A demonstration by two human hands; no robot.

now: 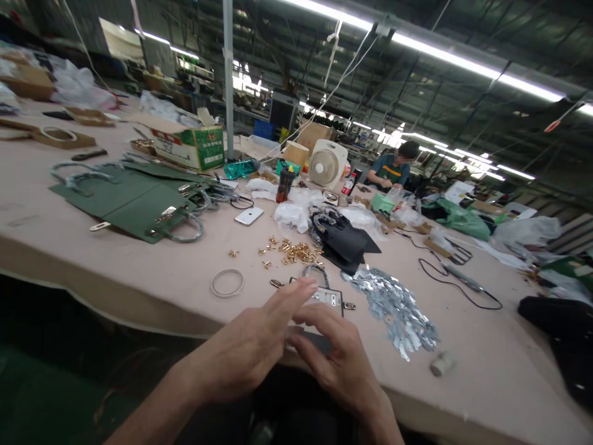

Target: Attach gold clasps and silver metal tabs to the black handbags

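A small dark-edged bag panel (pixel 334 298) with a pale face, metal hardware and a wrapped handle (pixel 316 270) lies at the table's front edge, partly hidden by my hands. My left hand (pixel 259 337) is over its left part, fingers stretched out and close together. From the right, my right hand (pixel 340 349) curves over the panel's near part, thumb and forefinger apart with a dark grey surface showing between them. The fingertips of both hands meet or overlap; contact with the panel is partly hidden. Gold-coloured rivets (pixel 299 252) form a loose pile beyond the panel.
Flat silvery metal pieces (pixel 398 312) are heaped to the right, near a thread spool (pixel 441 364). A tape roll (pixel 227 283) and green bag panels (pixel 134 198) lie left. Beyond are a phone (pixel 249 215), black bag pieces (pixel 345 241), a fan (pixel 327 164) and a co-worker (pixel 391 168).
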